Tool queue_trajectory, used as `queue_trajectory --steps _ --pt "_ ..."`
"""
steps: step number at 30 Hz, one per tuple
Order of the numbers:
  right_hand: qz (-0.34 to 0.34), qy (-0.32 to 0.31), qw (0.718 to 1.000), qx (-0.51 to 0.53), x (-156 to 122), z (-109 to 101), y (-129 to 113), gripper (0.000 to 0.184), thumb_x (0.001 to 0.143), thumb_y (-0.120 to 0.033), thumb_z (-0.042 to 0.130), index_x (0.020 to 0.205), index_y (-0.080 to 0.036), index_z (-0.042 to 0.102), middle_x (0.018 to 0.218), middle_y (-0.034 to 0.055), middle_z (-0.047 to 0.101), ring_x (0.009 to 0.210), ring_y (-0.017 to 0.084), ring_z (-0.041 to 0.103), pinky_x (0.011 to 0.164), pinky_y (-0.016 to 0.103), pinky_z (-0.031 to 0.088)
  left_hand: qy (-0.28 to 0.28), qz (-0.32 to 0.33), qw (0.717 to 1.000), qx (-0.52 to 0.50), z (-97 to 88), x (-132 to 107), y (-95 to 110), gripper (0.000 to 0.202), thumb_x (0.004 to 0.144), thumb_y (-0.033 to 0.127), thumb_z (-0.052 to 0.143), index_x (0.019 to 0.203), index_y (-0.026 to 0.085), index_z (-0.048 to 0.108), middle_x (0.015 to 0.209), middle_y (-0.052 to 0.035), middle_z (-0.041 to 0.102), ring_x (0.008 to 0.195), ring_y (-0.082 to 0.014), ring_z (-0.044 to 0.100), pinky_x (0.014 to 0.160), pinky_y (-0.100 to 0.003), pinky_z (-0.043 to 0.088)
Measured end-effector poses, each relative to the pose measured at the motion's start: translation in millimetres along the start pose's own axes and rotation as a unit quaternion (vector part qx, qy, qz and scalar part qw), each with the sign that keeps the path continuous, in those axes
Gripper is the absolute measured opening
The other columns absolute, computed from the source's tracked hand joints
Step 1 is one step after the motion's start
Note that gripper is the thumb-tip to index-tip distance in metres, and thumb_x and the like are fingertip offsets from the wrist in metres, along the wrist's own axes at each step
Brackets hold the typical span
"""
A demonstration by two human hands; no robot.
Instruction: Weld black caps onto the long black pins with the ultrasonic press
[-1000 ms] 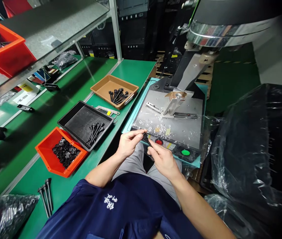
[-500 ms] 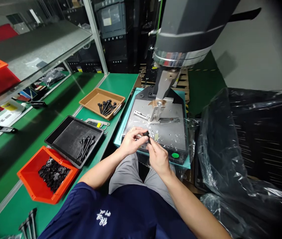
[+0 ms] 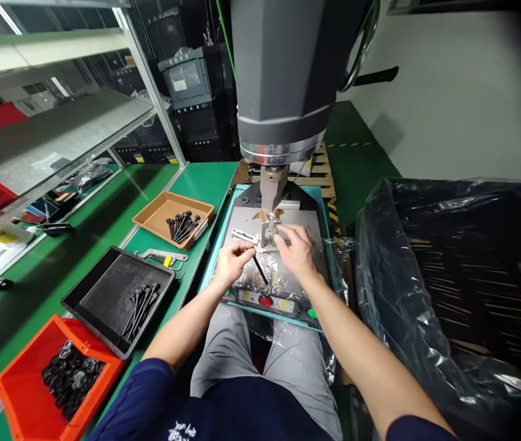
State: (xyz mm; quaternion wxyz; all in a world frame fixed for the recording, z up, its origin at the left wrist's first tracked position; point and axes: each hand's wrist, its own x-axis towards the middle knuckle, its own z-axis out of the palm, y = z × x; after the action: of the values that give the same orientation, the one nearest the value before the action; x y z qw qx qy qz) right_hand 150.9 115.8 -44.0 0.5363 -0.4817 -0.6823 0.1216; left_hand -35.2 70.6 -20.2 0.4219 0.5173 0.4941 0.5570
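My left hand (image 3: 234, 264) pinches a thin black rod (image 3: 261, 271) near its upper end, and the rod slants down over the machine's metal plate (image 3: 298, 215). Its top end is hidden by my fingertips. My right hand (image 3: 298, 251) is at the right side of the upright metal fixture (image 3: 267, 234), thumb and fingers apart and stretched towards it. Whether those fingertips touch the fixture I cannot tell. Just above the fixture stands the metal horn (image 3: 273, 184) of the big grey machine head (image 3: 283, 79). A slotted metal bracket (image 3: 243, 235) lies left of the fixture.
On the green bench at left are a brown tray (image 3: 150, 214) and a black tray (image 3: 99, 294), each with several black rods, and an orange bin (image 3: 16, 383) of small black parts. Red and green buttons (image 3: 265, 301) line the machine's front. A plastic-lined container (image 3: 380, 257) stands at right.
My hands, together on a small black part before, have separated. The right has reached forward to the fixture; the left holds the rod farther left. The view has shifted.
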Motion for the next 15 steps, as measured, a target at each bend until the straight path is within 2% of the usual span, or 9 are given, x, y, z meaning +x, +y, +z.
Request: queue_trajectory --steps 3,5,9,15 --pt "0.018 -0.027 0.999 -0.022 33.8 13.1 12.5 0.026 0.082 -0.032 0.068 0.105 -0.023 0.074 0.134 0.0137 0.05 0.129 0.036 0.044 0.11 0.054 0.037 0.0 0.003 1.0 0.013 -4.0 1.5 -6.3 0.026 0.067 0.038 0.081 0.08 0.017 0.075 0.083 -0.005 0.072 0.079 -0.0177 0.064 0.078 -0.034 0.051" --pt "0.053 -0.061 0.997 0.005 47.4 24.7 20.5 0.023 0.078 -0.031 0.07 0.099 -0.024 0.075 0.136 0.0119 0.048 0.131 0.036 0.044 0.111 0.054 0.037 0.004 0.01 1.0 0.023 -4.6 5.7 -7.2 0.025 0.068 0.038 0.081 0.08 0.017 0.075 0.086 -0.0055 0.072 0.081 -0.0182 0.065 0.08 -0.034 0.051" --pt "0.111 -0.08 0.987 0.078 54.0 39.8 31.7 0.021 0.074 -0.028 0.071 0.094 -0.023 0.074 0.128 0.0105 0.053 0.123 0.032 0.053 0.11 0.051 0.039 0.007 0.011 0.999 0.034 -2.5 16.9 -4.0 0.024 0.069 0.038 0.081 0.081 0.018 0.075 0.087 -0.0056 0.072 0.082 -0.0184 0.065 0.082 -0.035 0.052" --pt "0.164 -0.081 0.98 0.075 58.6 40.9 24.6 0.02 0.068 -0.027 0.075 0.087 -0.022 0.072 0.128 0.0104 0.055 0.122 0.032 0.054 0.109 0.049 0.041 -0.009 0.02 0.999 0.031 9.5 31.0 0.7 0.025 0.068 0.038 0.082 0.08 0.018 0.074 0.088 -0.0057 0.073 0.084 -0.0184 0.066 0.082 -0.035 0.052"
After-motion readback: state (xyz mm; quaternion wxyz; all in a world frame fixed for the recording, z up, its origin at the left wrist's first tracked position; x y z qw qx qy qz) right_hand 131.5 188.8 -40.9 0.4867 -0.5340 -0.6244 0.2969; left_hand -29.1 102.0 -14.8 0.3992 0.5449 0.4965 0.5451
